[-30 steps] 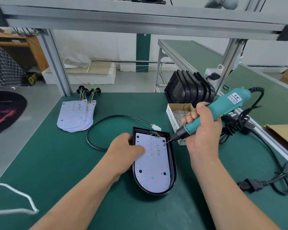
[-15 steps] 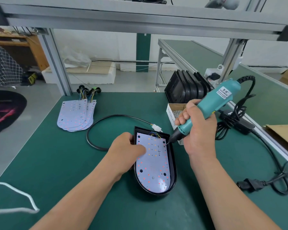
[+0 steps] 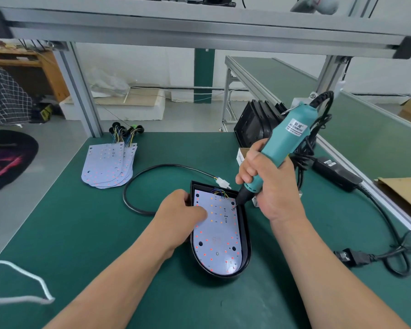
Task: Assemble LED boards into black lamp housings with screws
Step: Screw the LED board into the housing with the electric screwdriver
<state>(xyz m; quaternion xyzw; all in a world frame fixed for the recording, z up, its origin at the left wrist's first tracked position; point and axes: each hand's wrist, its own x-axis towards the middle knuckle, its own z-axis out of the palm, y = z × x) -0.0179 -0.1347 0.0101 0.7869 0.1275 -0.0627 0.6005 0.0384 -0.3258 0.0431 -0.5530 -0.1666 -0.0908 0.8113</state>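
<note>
Right hand point(image 3: 268, 186): its grip is clenching round the teal electric screwdriver point(image 3: 285, 143), low on the barrel.
Left hand point(image 3: 180, 217): its fingers are lying flat on the LED board point(image 3: 216, 238) and pressing it down. This grip is released, clasping nothing.
Board and housing: the board is sitting inside the black housing point(image 3: 246, 245), which is lying flat on the green desk point(image 3: 81, 233) in front of the person.
Change: the screwdriver is standing steeper than a second ago. Its bit is now bearing on a screw point(image 3: 233, 208) at the board's upper right edge, where it was hovering just off it.
Meaning: driving of this screw is probably just beginning. The dark holes lower down appear to be waiting.
Nearby: spare boards point(image 3: 109, 165) are lying far left, and more housings point(image 3: 254, 124) are standing behind the right hand.
</note>
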